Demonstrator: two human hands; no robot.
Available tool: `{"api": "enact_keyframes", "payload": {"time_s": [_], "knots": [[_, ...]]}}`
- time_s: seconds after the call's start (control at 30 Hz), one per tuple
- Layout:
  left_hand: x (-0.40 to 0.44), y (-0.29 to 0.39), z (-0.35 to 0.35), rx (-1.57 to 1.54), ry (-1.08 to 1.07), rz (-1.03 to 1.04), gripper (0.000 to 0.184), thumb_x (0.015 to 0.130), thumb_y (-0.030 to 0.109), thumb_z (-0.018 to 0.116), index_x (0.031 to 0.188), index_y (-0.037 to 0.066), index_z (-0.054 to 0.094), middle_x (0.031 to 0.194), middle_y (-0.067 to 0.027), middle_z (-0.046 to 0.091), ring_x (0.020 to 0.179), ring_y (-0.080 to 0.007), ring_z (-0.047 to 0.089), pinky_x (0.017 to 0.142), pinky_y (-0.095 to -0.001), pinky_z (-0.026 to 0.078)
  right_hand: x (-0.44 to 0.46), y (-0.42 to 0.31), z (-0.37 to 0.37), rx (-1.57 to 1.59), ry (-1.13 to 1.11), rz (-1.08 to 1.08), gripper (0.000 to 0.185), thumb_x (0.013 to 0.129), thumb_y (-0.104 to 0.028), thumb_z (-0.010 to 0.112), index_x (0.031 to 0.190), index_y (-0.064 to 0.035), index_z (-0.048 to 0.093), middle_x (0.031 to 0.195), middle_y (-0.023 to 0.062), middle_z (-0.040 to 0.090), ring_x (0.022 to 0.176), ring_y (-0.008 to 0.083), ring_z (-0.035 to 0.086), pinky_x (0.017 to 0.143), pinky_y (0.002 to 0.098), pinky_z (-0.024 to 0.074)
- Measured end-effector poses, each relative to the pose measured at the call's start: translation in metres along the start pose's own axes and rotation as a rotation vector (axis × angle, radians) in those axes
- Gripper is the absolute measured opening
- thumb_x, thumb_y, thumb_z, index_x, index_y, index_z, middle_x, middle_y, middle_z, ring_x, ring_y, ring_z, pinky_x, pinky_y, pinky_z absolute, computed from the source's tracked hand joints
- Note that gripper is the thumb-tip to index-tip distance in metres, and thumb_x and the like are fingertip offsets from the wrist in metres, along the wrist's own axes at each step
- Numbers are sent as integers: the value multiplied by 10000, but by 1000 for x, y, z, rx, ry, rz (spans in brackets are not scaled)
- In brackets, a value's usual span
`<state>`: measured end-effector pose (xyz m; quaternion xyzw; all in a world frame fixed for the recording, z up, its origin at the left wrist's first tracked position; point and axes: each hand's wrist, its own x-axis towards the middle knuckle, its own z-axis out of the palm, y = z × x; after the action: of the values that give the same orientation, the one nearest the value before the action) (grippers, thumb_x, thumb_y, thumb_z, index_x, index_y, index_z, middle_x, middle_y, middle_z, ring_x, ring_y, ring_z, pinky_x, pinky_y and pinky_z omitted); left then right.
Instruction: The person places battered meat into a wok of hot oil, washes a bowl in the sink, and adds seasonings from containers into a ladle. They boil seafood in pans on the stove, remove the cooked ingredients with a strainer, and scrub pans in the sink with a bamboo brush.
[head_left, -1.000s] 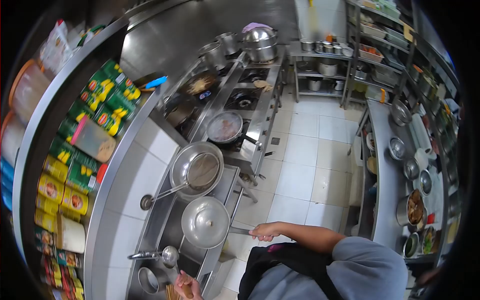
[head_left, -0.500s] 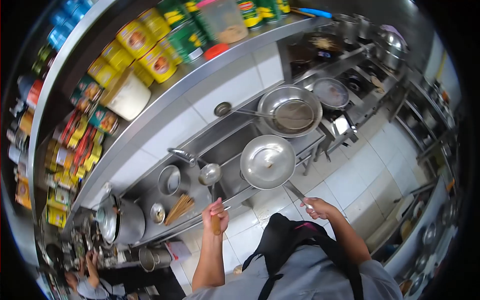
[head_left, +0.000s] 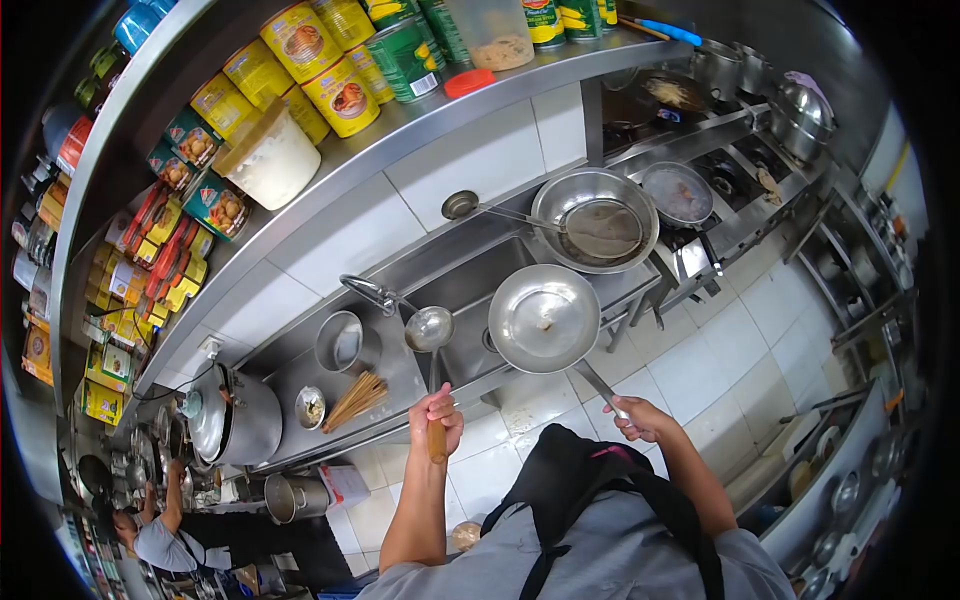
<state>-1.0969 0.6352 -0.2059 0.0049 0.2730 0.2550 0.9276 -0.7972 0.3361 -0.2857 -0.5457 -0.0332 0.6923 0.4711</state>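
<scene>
My left hand [head_left: 437,420] is closed round the wooden handle of a ladle [head_left: 430,328]. Its metal bowl hangs over the sink edge, close to the curved faucet [head_left: 372,290]. In my right hand [head_left: 643,418] is the long handle of a frying pan [head_left: 545,318], held out over the front rim of the sink [head_left: 470,290]. The pan's inside faces up, bare metal with a small brown spot in the middle. Just beyond it sits a wide metal bowl [head_left: 640,255] with brownish liquid and a long-handled strainer [head_left: 460,205] resting across its rim.
Left on the counter stand a large lidded pot [head_left: 255,420], a small metal pot [head_left: 330,360], a small bowl [head_left: 308,405] and a bundle of wooden sticks [head_left: 358,400]. A shelf of cans [head_left: 340,97] overhangs the sink. Stove burners [head_left: 720,170] lie right. Another person [head_left: 170,540] works far left.
The whole view has shifted slightly, moving the shelf and counter right in the picture. Both hands keep their holds on the ladle and the frying pan.
</scene>
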Motion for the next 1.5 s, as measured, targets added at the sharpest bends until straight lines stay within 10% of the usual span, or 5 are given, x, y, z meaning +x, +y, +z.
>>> {"api": "enact_keyframes", "payload": {"time_s": [0.7, 1.03, 1.2, 1.37, 1.5], "knots": [[-31, -44, 13, 250, -68, -285, 276, 965, 99, 440, 1200, 39, 572, 572, 74, 429, 366, -9, 401, 365, -228, 368, -8, -16, 10, -78, 37, -42, 393, 1034, -408, 410, 1123, -38, 508, 646, -28, 345, 460, 60, 239, 401, 235, 221], [-14, -89, -5, 1271, 103, -105, 390, 859, 40, 545, 1234, 53, 440, 589, -3, 430, 394, -100, 403, 379, -273, 353, -11, -19, 13, -63, 33, -25, 380, 1036, -403, 407, 1125, -47, 506, 644, -27, 348, 453, 56, 231, 395, 231, 206], [-27, -75, -34, 2319, 253, 397, 643, 829, 121, 592, 1420, 101, 342, 845, -322, 638, 792, -495, 632, 742, -551, 509, -5, -13, 8, -45, 7, -29, 372, 1034, -403, 412, 1123, -54, 506, 641, -25, 352, 452, 58, 235, 395, 234, 209], [-17, -36, -59, 2224, 199, 820, 625, 836, 94, 572, 1413, 86, 331, 761, -222, 643, 614, -395, 635, 606, -483, 524, -8, -15, 11, -35, 44, -10, 361, 1027, -395, 431, 1128, -56, 505, 645, -21, 359, 447, 68, 242, 394, 235, 217], [-9, -15, -21, 678, 220, 151, 366, 881, 70, 526, 1245, 66, 487, 573, 52, 413, 387, -39, 352, 373, -222, 315, -9, -14, 11, -20, 26, -8, 363, 1024, -399, 440, 1133, -60, 506, 637, -21, 362, 448, 71, 249, 396, 240, 223]]}}
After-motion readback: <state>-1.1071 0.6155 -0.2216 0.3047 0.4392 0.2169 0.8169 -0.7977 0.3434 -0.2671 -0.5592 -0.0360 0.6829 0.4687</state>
